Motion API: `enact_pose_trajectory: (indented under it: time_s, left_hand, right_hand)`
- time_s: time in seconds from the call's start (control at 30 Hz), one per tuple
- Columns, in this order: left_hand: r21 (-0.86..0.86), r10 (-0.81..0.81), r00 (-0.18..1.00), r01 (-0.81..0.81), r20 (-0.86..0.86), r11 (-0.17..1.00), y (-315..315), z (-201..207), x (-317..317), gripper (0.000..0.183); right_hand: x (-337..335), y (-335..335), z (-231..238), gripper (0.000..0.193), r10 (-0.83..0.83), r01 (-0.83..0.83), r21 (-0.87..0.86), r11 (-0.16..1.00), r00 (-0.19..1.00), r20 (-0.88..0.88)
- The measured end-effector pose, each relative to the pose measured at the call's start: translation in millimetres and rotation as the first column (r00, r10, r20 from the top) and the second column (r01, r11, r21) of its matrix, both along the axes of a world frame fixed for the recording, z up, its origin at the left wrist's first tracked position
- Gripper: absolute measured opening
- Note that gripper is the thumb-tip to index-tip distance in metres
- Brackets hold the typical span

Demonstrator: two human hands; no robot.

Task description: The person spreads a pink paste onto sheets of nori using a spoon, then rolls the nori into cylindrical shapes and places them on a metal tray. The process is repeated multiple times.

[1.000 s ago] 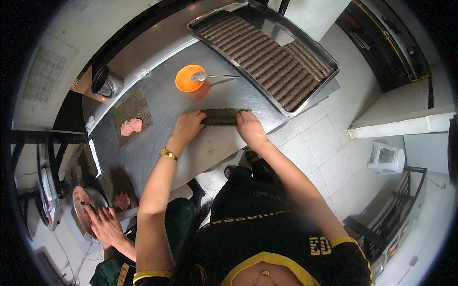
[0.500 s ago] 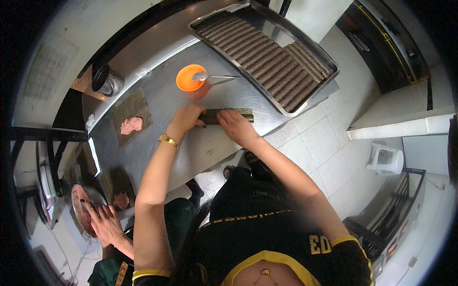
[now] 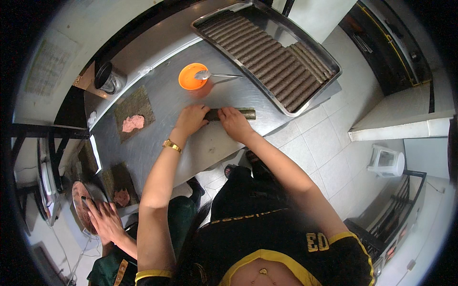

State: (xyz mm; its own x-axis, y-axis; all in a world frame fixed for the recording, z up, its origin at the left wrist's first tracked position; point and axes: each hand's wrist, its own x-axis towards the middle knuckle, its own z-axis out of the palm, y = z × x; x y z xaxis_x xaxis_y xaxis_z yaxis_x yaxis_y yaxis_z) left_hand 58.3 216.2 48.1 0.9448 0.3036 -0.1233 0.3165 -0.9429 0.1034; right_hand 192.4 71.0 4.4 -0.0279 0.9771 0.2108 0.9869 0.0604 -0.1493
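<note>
A dark green seaweed roll (image 3: pixel 248 114) lies sideways on the steel table. Its left end is under my left hand (image 3: pixel 192 119), whose fingers curl over it. My right hand (image 3: pixel 234 124) presses closed fingers onto the middle of the roll, and the right end sticks out beyond them. Beyond my hands stands an orange bowl (image 3: pixel 192 82) with a metal spoon (image 3: pixel 214 75) resting across its rim. To the left, a flat seaweed sheet (image 3: pixel 145 105) carries a lump of pink paste (image 3: pixel 133 123).
A metal tray (image 3: pixel 299 113) filled with rows of dark seaweed rolls (image 3: pixel 267 57) stands at the far right. A co-worker's hand (image 3: pixel 107 221) reaches into a bowl of pink paste (image 3: pixel 81 202) at lower left. Another pasted seaweed sheet (image 3: pixel 117 178) lies beside it. A dark-lidded container (image 3: pixel 110 78) stands at the back left.
The roll's loose seaweed flap has been turned in, so the right end looks like a narrower, closed tube. Both hands stay on it, with their fingers shifted slightly.
</note>
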Motion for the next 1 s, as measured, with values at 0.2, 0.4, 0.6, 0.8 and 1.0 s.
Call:
enact_pose_trajectory:
  time_s: [0.2, 0.4, 0.6, 0.8, 1.0]
  left_hand:
    - [0.02, 0.042, 0.999, -0.043, 0.025, 0.999, -12, 7, 0, 0.025]
    - [0.009, 0.1, 0.995, -0.1, 0.012, 0.995, -16, -1, 0, 0.025]
    - [-0.003, 0.137, 0.988, -0.138, -0.073, 0.99, -18, 7, 3, 0.026]
    - [-0.001, 0.251, 0.965, -0.251, 0.08, 0.968, -35, 9, -7, 0.04]
    - [-0.168, 0.55, 0.744, -0.529, 0.38, 0.832, -105, -20, -10, 0.061]
  right_hand:
    - [17, -20, -7, 0.027, -0.127, 0.129, 0.012, 0.992, 0.988, -0.087]
    - [45, -54, -7, 0.029, -0.195, 0.194, -0.025, 0.981, 0.969, -0.149]
    - [37, -32, 25, 0.032, -0.023, 0.017, -0.03, 0.999, 0.978, -0.209]
    - [11, 0, -4, 0.03, -0.002, -0.019, -0.068, 0.998, 0.954, -0.299]
    - [-14, 20, -13, 0.029, -0.052, 0.043, -0.031, 0.999, 0.922, -0.384]
